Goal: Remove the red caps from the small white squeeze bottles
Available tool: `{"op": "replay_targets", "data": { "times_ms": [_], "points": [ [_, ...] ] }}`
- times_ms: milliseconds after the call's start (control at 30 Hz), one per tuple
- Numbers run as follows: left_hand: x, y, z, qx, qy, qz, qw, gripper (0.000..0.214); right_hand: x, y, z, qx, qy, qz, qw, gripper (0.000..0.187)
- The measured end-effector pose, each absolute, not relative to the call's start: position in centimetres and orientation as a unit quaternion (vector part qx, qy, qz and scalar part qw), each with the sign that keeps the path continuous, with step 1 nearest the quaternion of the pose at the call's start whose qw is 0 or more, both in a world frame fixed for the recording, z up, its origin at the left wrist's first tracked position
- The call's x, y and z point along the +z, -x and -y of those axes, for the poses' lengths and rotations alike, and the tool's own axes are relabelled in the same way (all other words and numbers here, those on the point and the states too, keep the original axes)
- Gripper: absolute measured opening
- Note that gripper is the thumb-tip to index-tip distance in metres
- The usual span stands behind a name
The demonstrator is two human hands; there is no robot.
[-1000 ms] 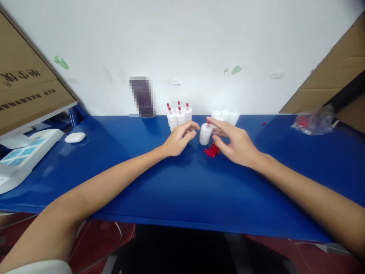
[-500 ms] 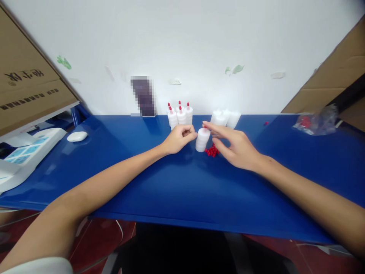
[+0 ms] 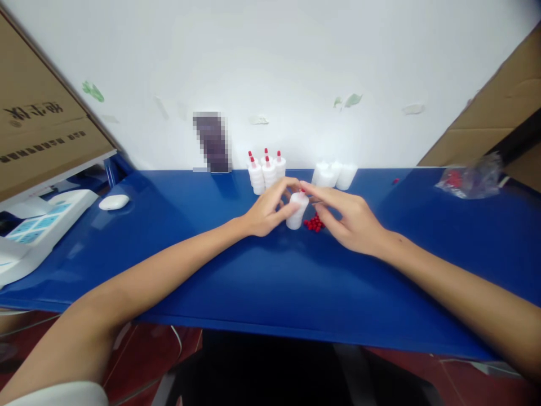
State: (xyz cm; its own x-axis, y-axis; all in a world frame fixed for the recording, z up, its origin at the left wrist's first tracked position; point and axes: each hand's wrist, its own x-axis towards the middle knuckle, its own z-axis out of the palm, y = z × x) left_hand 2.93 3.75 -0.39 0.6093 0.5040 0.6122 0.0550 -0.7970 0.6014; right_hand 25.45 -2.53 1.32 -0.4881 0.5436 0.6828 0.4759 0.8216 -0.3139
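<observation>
Left hand (image 3: 266,211), partly open in a loose curve, now wraps the near bottle, thumb against its side; half a second ago it was curled just beside it. That bottle, a white translucent plastic cylinder with a red tip (image 3: 296,213), stands slightly tilted between the hands, a little left of and nearer than its earlier place. Right hand (image 3: 355,217), half open with thumb apart, stays with a fingertip at the red tip; whether it pinches the tip cannot be told. Hidden or unclear, from the left: a white plastic device with blue panels (image 3: 48,217), cut off by the frame; a pixelated dark upright shape (image 3: 213,144); the left hand's fingertips, behind the bottle; a pile of small red caps (image 3: 313,224), partly behind the right thumb; and white plastic bottles (image 3: 333,175), blurred together by glare. Red-tipped white bottles (image 3: 267,172) stand behind the left hand. The glossy blue tabletop (image 3: 236,276) stretches from the hands to its front edge, and rightward to a clear plastic bag with red contents (image 3: 471,181); its back edge meets the white wall (image 3: 287,67).
</observation>
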Motion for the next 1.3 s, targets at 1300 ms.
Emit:
{"op": "replay_targets", "data": {
  "times_ms": [1300],
  "points": [
    [-0.4,-3.0,-2.8,0.263,-0.941,-0.195,0.081,0.034,1.7,-26.7,1.8,0.016,0.368,0.842,0.395,0.028]
  ]
}}
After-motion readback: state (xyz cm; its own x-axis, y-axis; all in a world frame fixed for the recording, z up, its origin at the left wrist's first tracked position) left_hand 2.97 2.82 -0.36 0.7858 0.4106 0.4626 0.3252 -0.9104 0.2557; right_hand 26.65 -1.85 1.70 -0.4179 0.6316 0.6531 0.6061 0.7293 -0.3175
